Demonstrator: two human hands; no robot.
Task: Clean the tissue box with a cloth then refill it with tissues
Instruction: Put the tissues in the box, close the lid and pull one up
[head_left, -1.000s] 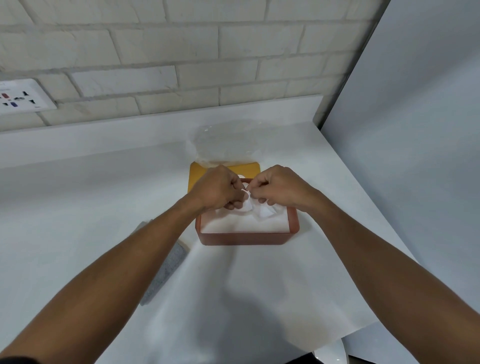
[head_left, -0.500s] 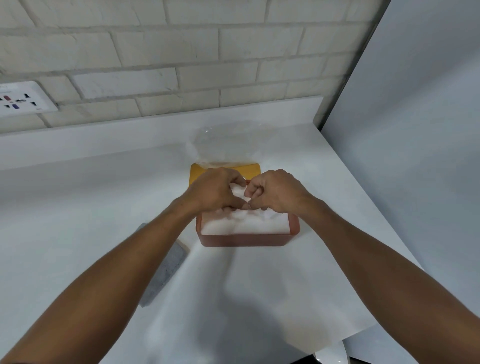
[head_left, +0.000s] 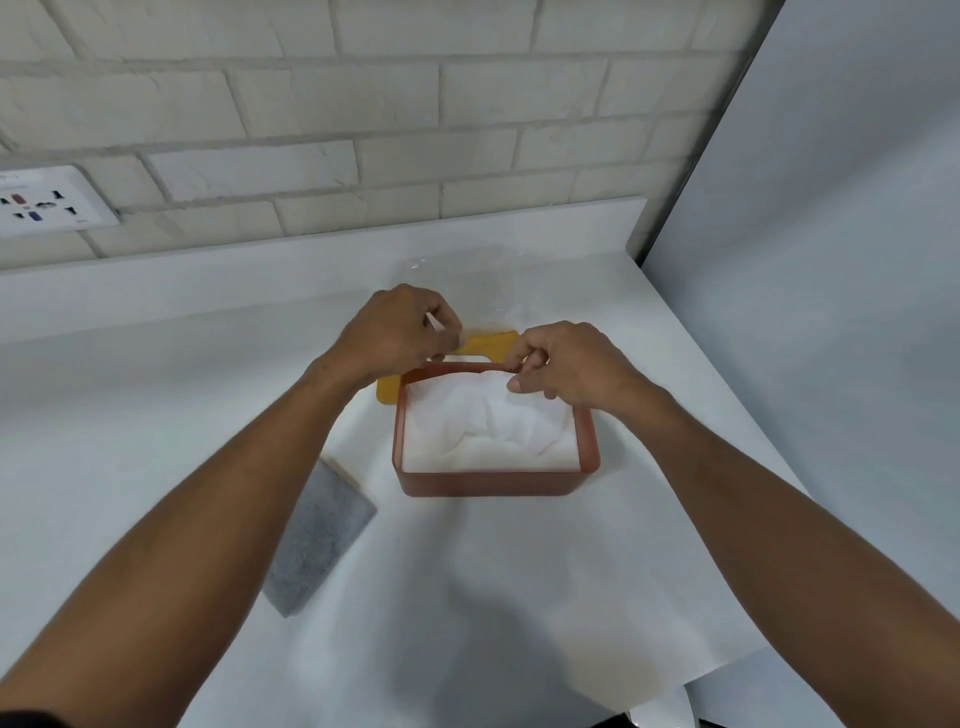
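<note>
On my feed the socket panel (head_left: 47, 205) sits at the far left, set into a wall of white-painted brick (head_left: 363, 104) with grey mortar lines. To the right of the panel the brick runs on to a dark vertical strip (head_left: 687, 156), and past that strip I see a plain pale side wall (head_left: 831, 260). Just below the panel a low white upstand (head_left: 234, 270) meets a white countertop (head_left: 130, 395), which spreads down and to the right as far as the side wall. The light is soft and even, with only faint shadows on the countertop.
</note>
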